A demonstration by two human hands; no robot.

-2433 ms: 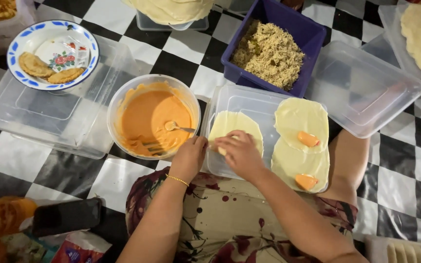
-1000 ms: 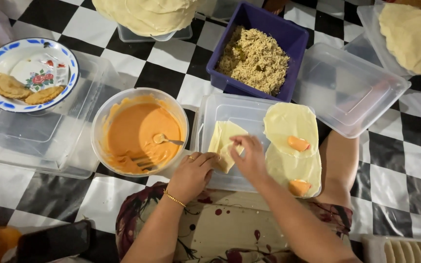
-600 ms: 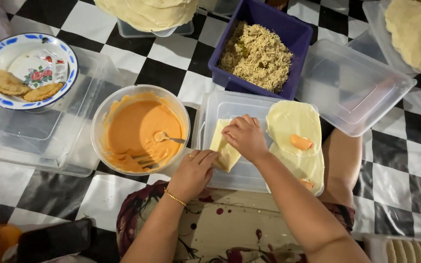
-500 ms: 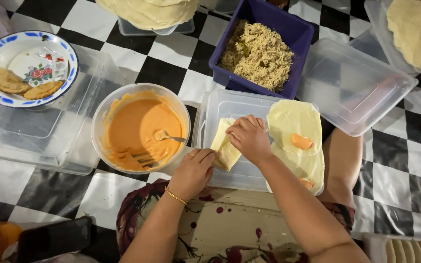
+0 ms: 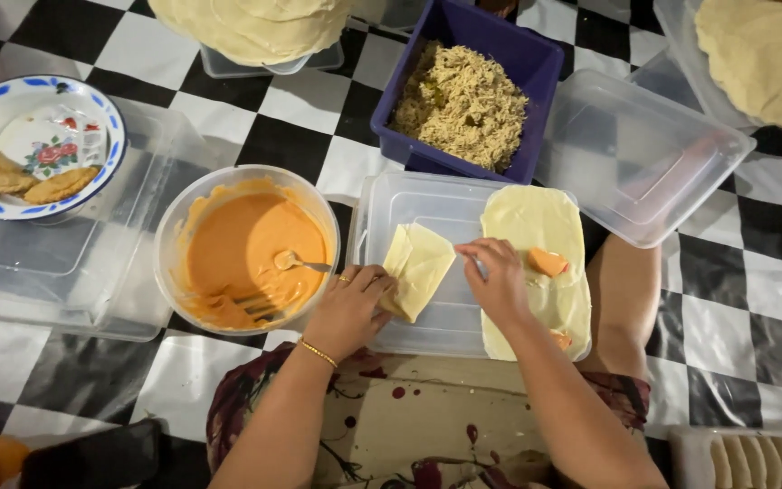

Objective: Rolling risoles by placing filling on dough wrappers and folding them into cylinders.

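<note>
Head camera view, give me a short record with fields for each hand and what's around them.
left hand: touching the folded pastry sheet
right hand: fingertips at the folded sheet's right edge
work surface: clear plastic lid
beside it: flat sheets with orange filling
left of lid: bowl of orange sauce
behind: purple tub of shredded filling

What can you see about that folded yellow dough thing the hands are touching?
The folded dough piece is pale yellow, thin and soft-looking, like a wrapper folded into a pointed, roughly triangular shape with layered flaps. It lies tilted on a clear plastic lid. The left hand presses its lower left edge, and the right hand sits just right of it.
</note>
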